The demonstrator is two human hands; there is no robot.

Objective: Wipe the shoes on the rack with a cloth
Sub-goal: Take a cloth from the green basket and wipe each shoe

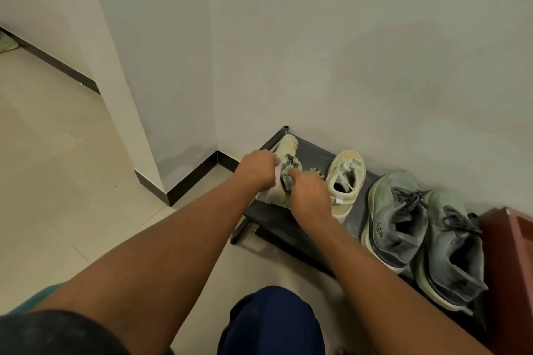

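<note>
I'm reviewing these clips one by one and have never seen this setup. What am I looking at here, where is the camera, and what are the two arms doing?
There is no machine here: a person wears one wide-angle camera on the head, looking forward and down, so both arms reach in from below. A low black shoe rack stands against the wall. On it are four shoes: a pale yellow pair at the left and a grey pair at the right. The left hand holds the leftmost yellow shoe steady. The right hand grips a checked cloth and presses it on that shoe. The second yellow shoe sits untouched. A reddish-brown box stands at the rack's right end.
</note>
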